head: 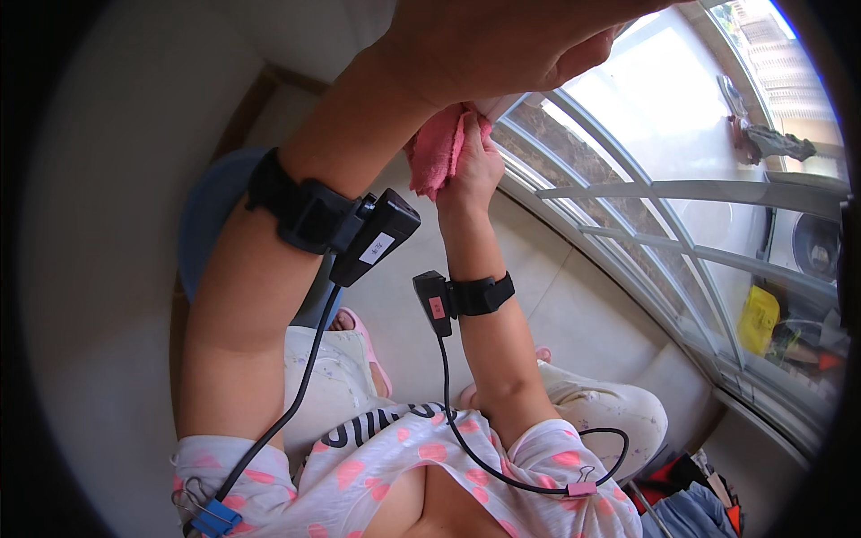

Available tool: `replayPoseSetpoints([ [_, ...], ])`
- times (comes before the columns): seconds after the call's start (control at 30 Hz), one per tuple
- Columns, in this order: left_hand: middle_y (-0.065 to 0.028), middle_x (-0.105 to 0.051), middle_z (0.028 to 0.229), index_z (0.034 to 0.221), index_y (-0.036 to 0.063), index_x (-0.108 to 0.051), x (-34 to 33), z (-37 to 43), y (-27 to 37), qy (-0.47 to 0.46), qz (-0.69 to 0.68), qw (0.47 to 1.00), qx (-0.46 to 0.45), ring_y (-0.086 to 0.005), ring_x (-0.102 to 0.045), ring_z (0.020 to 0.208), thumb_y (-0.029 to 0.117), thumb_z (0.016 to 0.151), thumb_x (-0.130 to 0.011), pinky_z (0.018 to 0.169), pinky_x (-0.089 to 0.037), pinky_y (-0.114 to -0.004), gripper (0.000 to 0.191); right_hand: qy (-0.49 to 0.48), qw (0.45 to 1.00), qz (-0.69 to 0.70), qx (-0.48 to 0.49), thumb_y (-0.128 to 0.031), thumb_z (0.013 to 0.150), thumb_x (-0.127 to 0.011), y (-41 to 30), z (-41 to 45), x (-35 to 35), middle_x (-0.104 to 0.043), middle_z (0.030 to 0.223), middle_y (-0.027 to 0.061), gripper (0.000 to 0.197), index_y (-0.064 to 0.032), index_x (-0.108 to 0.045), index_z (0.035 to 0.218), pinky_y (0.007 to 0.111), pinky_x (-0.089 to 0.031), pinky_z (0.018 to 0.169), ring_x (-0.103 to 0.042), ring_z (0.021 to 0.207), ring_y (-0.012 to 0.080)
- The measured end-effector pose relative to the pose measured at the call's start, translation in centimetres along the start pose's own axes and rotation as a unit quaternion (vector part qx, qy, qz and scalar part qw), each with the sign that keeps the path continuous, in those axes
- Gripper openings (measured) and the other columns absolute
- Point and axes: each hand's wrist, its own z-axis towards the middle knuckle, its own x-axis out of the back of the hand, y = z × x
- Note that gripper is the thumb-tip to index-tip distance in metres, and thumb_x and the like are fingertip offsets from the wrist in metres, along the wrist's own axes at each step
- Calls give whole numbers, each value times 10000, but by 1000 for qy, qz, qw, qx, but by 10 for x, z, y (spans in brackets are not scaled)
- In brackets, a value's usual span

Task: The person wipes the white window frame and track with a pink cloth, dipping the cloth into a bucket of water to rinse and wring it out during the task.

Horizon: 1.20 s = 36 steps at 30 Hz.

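Note:
My left hand (511, 47) is raised very close to the camera at the top, reaching toward the upper right; its fingertips are cut off by the frame, so what it touches cannot be told. Below it, my right hand (475, 165) grips a pink cloth (434, 151), bunched between thumb and fingers. The cloth is against or close to the edge of a white-framed glass door or window (686, 191), partly hidden behind my left hand and forearm. Each forearm wears a black strap with a small black device and a cable.
A blue tub or bucket (208, 208) stands behind my left forearm. Pale floor tiles (397, 302) lie below. Through the glass show a front-loading washing machine (814, 245) and a yellow item (759, 319). Folded fabric items (693, 511) sit at the lower right.

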Motion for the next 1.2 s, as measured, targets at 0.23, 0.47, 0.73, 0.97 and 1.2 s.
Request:
replayPoseSetpoints([
  [0.23,-21,-442,1372,1144,188,-556,-4,1,6,0,-1,1000,18,-161,-362,1302,194,866,-525,1111,-4,-524,280,46,998,33,-2,-171,904,-533,13,13,14,-555,1055,198,338,29,-457,1165,480,-554,664,-594,886,348],
  [0.47,-27,-436,1376,1164,183,-549,-2,0,3,-5,-1,1000,5,-163,-353,1308,180,871,-507,1109,-1,-529,296,13,999,21,-27,-175,919,-502,11,16,16,-566,1027,205,348,26,-424,1192,479,-545,629,-603,854,353],
  [0.73,-27,-437,1375,1169,181,-539,-4,1,4,-2,4,1000,5,-168,-364,1301,154,866,-497,1113,1,-518,307,24,996,-9,-81,-157,916,-503,43,32,98,-579,1061,193,326,19,-442,1184,442,-547,727,-615,893,325],
  [0.97,-32,-420,1389,1196,174,-518,0,0,4,-19,27,999,-10,-181,-354,1309,123,870,-446,1113,14,-506,338,171,983,-30,-59,-77,811,-654,69,20,145,-561,1079,111,392,-22,-457,1146,363,-533,777,-599,934,236],
  [1.2,16,-269,1463,1362,182,-340,21,-6,71,-246,-156,947,136,-155,-227,1358,60,794,-505,1136,0,-417,604,210,974,77,-48,42,843,-517,55,58,111,-535,1135,144,314,8,-436,1144,407,-532,842,-586,992,268],
])
